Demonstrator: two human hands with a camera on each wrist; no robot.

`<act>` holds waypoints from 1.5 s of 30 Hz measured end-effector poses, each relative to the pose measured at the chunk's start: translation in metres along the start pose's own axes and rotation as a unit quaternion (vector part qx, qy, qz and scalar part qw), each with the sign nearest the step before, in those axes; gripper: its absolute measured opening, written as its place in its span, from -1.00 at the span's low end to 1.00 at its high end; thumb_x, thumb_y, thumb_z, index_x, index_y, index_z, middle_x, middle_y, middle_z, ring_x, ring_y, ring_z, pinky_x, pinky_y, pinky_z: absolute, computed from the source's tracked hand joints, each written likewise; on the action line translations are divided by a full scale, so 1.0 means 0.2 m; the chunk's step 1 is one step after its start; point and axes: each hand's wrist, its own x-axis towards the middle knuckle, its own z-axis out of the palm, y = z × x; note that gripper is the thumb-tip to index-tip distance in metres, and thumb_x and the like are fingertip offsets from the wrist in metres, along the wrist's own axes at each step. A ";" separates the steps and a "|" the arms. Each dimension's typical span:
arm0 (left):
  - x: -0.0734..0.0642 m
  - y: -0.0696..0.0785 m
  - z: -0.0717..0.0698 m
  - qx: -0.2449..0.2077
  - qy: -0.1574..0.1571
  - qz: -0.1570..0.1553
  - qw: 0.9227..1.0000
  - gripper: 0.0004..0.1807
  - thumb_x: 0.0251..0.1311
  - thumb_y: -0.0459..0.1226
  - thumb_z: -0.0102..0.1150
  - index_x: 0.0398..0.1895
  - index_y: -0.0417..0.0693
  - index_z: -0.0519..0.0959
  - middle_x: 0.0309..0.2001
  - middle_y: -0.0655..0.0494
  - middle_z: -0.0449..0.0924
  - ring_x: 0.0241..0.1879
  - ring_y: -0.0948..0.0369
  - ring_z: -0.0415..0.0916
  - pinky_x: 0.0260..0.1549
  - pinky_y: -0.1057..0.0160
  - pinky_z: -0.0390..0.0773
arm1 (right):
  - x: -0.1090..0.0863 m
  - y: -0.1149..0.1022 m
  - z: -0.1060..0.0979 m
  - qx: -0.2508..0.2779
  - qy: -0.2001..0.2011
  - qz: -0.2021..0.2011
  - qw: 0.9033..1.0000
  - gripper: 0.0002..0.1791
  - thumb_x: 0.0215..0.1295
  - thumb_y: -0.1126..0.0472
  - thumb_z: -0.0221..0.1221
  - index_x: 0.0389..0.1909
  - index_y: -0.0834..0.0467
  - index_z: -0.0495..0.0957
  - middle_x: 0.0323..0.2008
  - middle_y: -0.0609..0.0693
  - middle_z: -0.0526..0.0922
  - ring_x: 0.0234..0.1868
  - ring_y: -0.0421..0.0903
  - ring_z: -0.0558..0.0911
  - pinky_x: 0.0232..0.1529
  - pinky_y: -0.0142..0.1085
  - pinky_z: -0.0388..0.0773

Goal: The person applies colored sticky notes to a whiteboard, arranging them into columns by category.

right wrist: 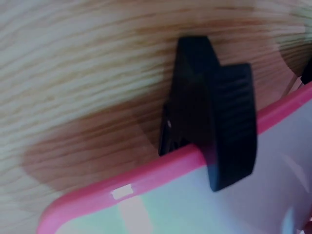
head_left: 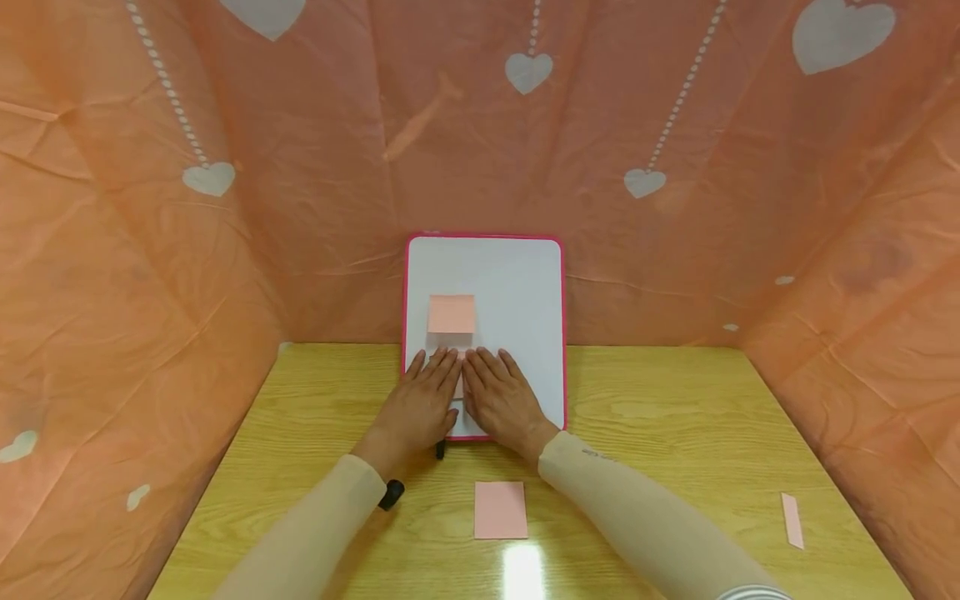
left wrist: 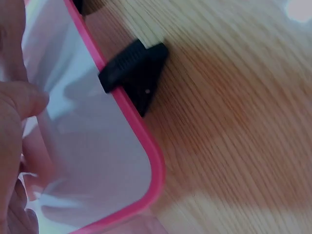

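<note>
A small whiteboard [head_left: 525, 308] with a pink rim stands propped against the cloth at the back of the table. My left hand [head_left: 422, 407] and right hand [head_left: 501, 400] lie side by side on its lower part, fingers straight and pointing up. Between and partly beneath them shows a pink sticky note [head_left: 459, 388], mostly covered. Above the fingertips, another pink sticky note [head_left: 452, 314] is on the board, its lower edge apparently lifted. In the left wrist view the thumb [left wrist: 29, 100] touches the board near a pink note [left wrist: 36, 151].
Black stand clips grip the board's bottom rim, one in the left wrist view [left wrist: 131, 73] and one in the right wrist view [right wrist: 214, 117]. A square pink sticky note [head_left: 501, 510] lies on the wooden table before the board. A narrow pink strip [head_left: 792, 521] lies far right.
</note>
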 end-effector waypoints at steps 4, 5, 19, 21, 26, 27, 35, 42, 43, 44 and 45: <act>-0.01 -0.04 -0.01 0.022 0.003 0.017 1.000 -0.14 0.51 0.04 0.13 0.67 -0.24 0.12 0.68 -0.14 0.06 0.69 -0.06 -0.06 0.67 -0.19 -0.10 | 0.00 0.00 0.00 0.002 -0.001 0.003 1.000 -0.35 0.64 -0.09 -0.05 0.59 0.15 0.31 0.57 0.02 0.37 0.60 0.00 0.33 0.64 0.05 0.18; -0.02 -0.05 -0.01 0.026 0.006 0.019 0.999 -0.15 0.51 0.03 0.13 0.66 -0.24 0.14 0.67 -0.13 0.09 0.69 -0.06 -0.05 0.67 -0.19 -0.08 | 0.00 0.00 0.00 0.002 -0.002 0.004 1.000 -0.34 0.64 -0.09 -0.05 0.59 0.15 0.31 0.57 0.02 0.37 0.60 0.00 0.32 0.64 0.05 0.18; -0.11 -0.14 -0.01 0.013 0.003 0.013 1.000 -0.22 0.52 -0.03 0.13 0.63 -0.26 0.22 0.65 -0.13 0.15 0.68 -0.08 -0.02 0.66 -0.16 -0.04 | 0.07 -0.03 -0.02 0.011 0.031 -0.003 0.999 -0.43 0.62 -0.03 0.03 0.50 0.14 0.45 0.49 0.02 0.50 0.56 -0.01 0.39 0.61 0.01 0.25; -0.10 -0.14 -0.01 0.012 0.001 0.010 1.000 -0.22 0.52 -0.02 0.13 0.63 -0.26 0.22 0.66 -0.13 0.14 0.69 -0.08 -0.04 0.66 -0.17 -0.04 | 0.10 -0.04 -0.03 0.024 0.023 -0.022 0.999 -0.40 0.63 -0.03 0.03 0.54 0.15 0.40 0.51 0.02 0.47 0.59 -0.01 0.35 0.62 0.00 0.25; -0.10 -0.14 0.00 0.013 -0.005 0.003 1.000 -0.21 0.52 -0.01 0.13 0.63 -0.26 0.21 0.66 -0.13 0.13 0.69 -0.08 -0.04 0.66 -0.17 -0.03 | 0.10 -0.04 -0.04 0.038 -0.007 -0.031 0.999 -0.37 0.65 -0.05 -0.03 0.59 0.13 0.32 0.57 0.00 0.39 0.64 0.01 0.25 0.65 0.06 0.17; -0.10 -0.14 -0.01 0.013 -0.005 0.003 1.000 -0.21 0.51 -0.01 0.14 0.63 -0.26 0.22 0.66 -0.13 0.13 0.69 -0.09 -0.04 0.66 -0.17 -0.02 | 0.09 -0.03 -0.04 0.032 -0.010 -0.022 0.999 -0.38 0.65 -0.06 -0.03 0.59 0.11 0.33 0.57 -0.01 0.38 0.64 0.00 0.25 0.65 0.07 0.17; -0.10 -0.14 -0.02 0.016 0.017 -0.003 1.000 -0.28 0.53 -0.02 0.12 0.57 -0.26 0.32 0.60 -0.12 0.27 0.67 -0.07 0.05 0.66 -0.13 0.02 | 0.00 0.02 -0.01 0.010 -0.013 0.031 0.999 -0.40 0.62 -0.09 0.02 0.53 0.09 0.42 0.54 -0.04 0.43 0.62 0.00 0.28 0.64 0.10 0.15; -0.03 -0.09 0.00 -0.003 0.019 0.011 1.000 -0.32 0.63 -0.01 -0.05 0.61 -0.23 0.26 0.64 -0.11 0.18 0.68 -0.05 0.01 0.66 -0.12 0.03 | -0.01 0.00 -0.02 0.010 -0.016 0.024 1.000 -0.37 0.63 -0.09 -0.04 0.55 0.14 0.39 0.56 0.01 0.39 0.63 0.01 0.26 0.64 0.10 0.15; -0.02 -0.08 0.01 -0.003 0.016 0.017 1.000 -0.31 0.64 0.00 -0.07 0.63 -0.22 0.23 0.65 -0.10 0.15 0.68 -0.04 0.00 0.66 -0.11 0.02 | -0.01 0.00 -0.02 0.006 -0.017 0.024 1.000 -0.37 0.63 -0.10 -0.04 0.56 0.13 0.38 0.57 0.01 0.38 0.63 0.01 0.26 0.64 0.10 0.15; 0.00 -0.07 0.01 -0.001 0.011 0.023 1.000 -0.31 0.65 0.01 -0.11 0.65 -0.21 0.20 0.66 -0.09 0.12 0.69 -0.03 -0.02 0.67 -0.10 0.00 | -0.01 0.00 -0.01 0.002 -0.019 0.023 1.000 -0.36 0.63 -0.11 -0.04 0.56 0.12 0.38 0.57 0.00 0.37 0.63 0.01 0.26 0.64 0.10 0.15; 0.01 -0.06 0.02 0.002 0.009 0.026 1.000 -0.30 0.66 0.02 -0.12 0.66 -0.19 0.17 0.67 -0.08 0.10 0.69 -0.02 -0.03 0.67 -0.10 -0.01 | -0.02 -0.01 -0.01 -0.002 -0.018 0.023 1.000 -0.36 0.63 -0.12 -0.05 0.57 0.11 0.37 0.58 -0.01 0.37 0.63 0.00 0.26 0.64 0.10 0.16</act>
